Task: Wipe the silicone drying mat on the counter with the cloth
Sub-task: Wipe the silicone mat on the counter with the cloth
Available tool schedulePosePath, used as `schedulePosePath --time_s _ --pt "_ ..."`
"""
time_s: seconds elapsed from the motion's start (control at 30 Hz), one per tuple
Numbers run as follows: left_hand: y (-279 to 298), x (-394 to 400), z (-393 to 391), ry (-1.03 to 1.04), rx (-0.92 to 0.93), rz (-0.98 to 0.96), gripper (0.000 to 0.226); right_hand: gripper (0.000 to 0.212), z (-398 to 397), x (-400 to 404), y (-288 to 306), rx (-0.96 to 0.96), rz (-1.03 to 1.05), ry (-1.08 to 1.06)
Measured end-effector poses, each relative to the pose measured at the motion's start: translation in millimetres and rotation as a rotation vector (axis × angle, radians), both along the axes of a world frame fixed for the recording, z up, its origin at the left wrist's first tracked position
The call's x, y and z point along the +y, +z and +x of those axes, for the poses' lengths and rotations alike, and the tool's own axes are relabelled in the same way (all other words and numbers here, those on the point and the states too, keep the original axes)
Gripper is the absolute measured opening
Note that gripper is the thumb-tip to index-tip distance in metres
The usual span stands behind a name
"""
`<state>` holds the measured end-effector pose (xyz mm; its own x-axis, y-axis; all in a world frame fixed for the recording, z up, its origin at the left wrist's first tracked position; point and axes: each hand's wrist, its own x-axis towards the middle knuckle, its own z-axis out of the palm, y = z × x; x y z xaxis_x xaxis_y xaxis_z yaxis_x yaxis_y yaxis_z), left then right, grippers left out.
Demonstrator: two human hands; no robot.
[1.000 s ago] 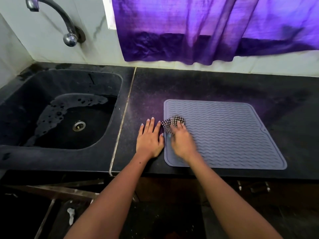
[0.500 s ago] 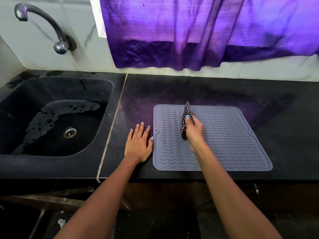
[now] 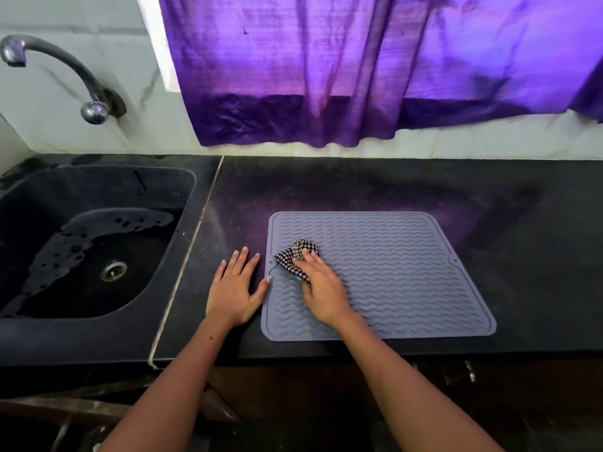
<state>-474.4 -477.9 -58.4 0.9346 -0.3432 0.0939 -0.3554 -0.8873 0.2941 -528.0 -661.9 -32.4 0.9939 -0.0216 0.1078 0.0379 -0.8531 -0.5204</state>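
The wiping step is under way: the right hand [image 3: 321,290] presses a bunched checked cloth [image 3: 295,257] onto the grey silicone drying mat [image 3: 408,272], working near the mat's left edge, about halfway along it. Only this left part seems to be under the cloth, so most of the ribbed surface to the right probably still needs a pass. The next move calls for a firm sweep away from the left edge across the wavy ridges, with enough downward pressure to keep the cloth from rolling up.

The right hand's fingers lie fairly straight and close together on top of the cloth — pressing it down rather than pinching it, though the thumb may hook a fold; I cannot tell. The left hand [image 3: 235,290] rests flat on the black counter [image 3: 326,184] just left of the mat, fingers straight and slightly spread, the thumb tip touching the mat's edge — likely steadying it against sliding.
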Motion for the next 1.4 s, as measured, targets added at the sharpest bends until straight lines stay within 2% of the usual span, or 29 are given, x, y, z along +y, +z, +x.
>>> schedulePosePath --time_s 0.03,0.13,0.17,0.2,0.3,0.33,0.43,0.53,0.67,0.73,0.8,0.87,0.9,0.97,1.03,1.17,1.23,1.33,1.4 --pt "-0.2 0.1 0.0 -0.003 -0.002 -0.001 0.088 0.047 2.8 -2.4 1.4 0.027 0.162 -0.048" --pt "-1.5 1.8 -0.8 -0.004 -0.001 -0.002 0.088 0.03 13.4 -14.3 20.0 0.012 0.899 -0.345" --pt "-0.9 1.8 -0.6 -0.001 -0.004 -0.008 0.088 0.027 15.2 -22.9 25.2 -0.055 1.005 -0.449" --pt "-0.1 1.5 -0.4 -0.002 -0.005 -0.011 0.088 0.027 13.3 -31.8 31.1 -0.118 0.942 -0.513" --pt "0.6 1.4 -0.1 -0.005 0.001 -0.004 0.087 0.038 -1.5 -53.8 33.9 -0.221 0.425 -0.468" --pt "0.7 1.6 -0.2 -0.003 -0.002 -0.004 0.086 0.042 -7.6 -54.9 30.5 -0.18 0.289 -0.386" --pt "0.5 1.0 -1.4 -0.005 -0.019 -0.013 0.086 0.053 -22.3 -45.8 11.9 0.099 -0.196 -0.169" --pt "-0.4 0.1 -1.7 0.003 -0.029 -0.005 0.086 0.054 -16.3 -43.5 9.7 0.136 -0.371 -0.163" --pt "0.4 -0.9 -2.3 0.008 -0.027 0.0 0.085 0.048 -3.6 -47.7 18.0 0.171 -0.423 -0.103" --pt "1.5 -0.9 -2.1 0.004 -0.02 -0.002 0.086 0.046 0.1 -58.0 20.1 0.164 -0.202 -0.117" --pt "2.2 -0.3 -1.2 0.009 -0.025 -0.004 0.087 0.037 3.8 -71.8 25.8 0.165 0.315 -0.276" --pt "2.0 -0.2 -0.8 0.01 -0.028 -0.002 0.087 0.032 5.3 -86.4 34.6 0.056 0.863 -0.513" --pt "1.9 -0.5 -0.8 0.009 -0.03 -0.001 0.087 0.031 3.0 -93.5 38.7 -0.011 0.926 -0.61" --pt "2.1 -1.0 -1.3 0.005 -0.036 0.002 0.087 0.034 -6.2 -104.5 43.1 -0.087 0.639 -0.622" --pt "2.0 -0.8 -1.7 0.0 -0.035 0.005 0.087 0.041 -18.3 -109.8 42.1 -0.096 0.276 -0.475" --pt "1.8 -1.3 -1.9 0.002 -0.044 0.005 0.086 0.057 -36.9 -94.9 8.2 0.111 -0.279 -0.209" --pt "0.8 -2.0 -2.2 0.009 -0.05 0.0 0.085 0.065 -35.7 -89.7 0.8 0.123 -0.356 -0.238" --pt "0.2 -2.2 -2.4 0.009 -0.055 0.008 0.084 0.063 -30.1 -89.6 4.4 0.149 -0.429 -0.222" --pt "0.1 -1.5 -2.0 0.015 -0.049 0.007 0.084 0.061 -27.4 -94.8 10.1 0.163 -0.383 -0.196"
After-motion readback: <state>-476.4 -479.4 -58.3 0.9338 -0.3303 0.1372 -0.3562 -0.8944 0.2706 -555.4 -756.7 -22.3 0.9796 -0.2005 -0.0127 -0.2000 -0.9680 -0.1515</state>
